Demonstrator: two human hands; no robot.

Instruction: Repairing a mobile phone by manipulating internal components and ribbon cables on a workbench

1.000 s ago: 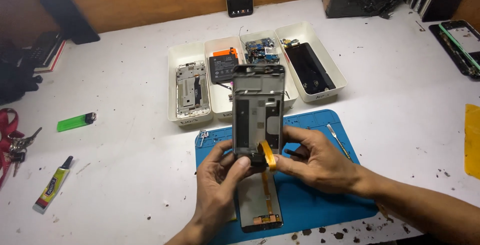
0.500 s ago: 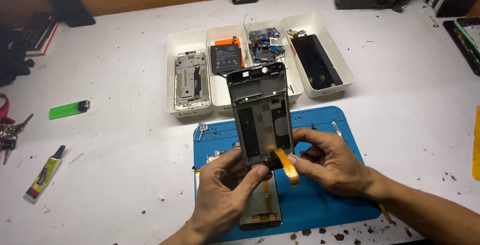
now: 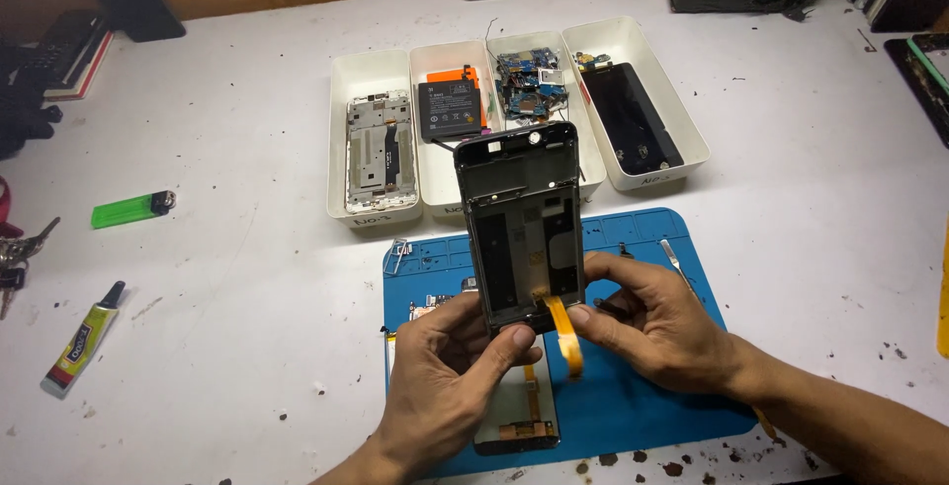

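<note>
Phone frame, dark and stripped, stands upright over the blue mat. Your left hand grips its bottom edge; your right hand pinches the orange ribbon cable. It looks light, rigid, with a delicate cable; hold the side rails.

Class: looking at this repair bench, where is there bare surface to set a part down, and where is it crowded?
Bare white table lies between the green lighter, glue tube and blue mat; more lies right of the mat, below the white trays. Crowded: the mat's middle, where left hand and right hand hold the phone frame.
</note>
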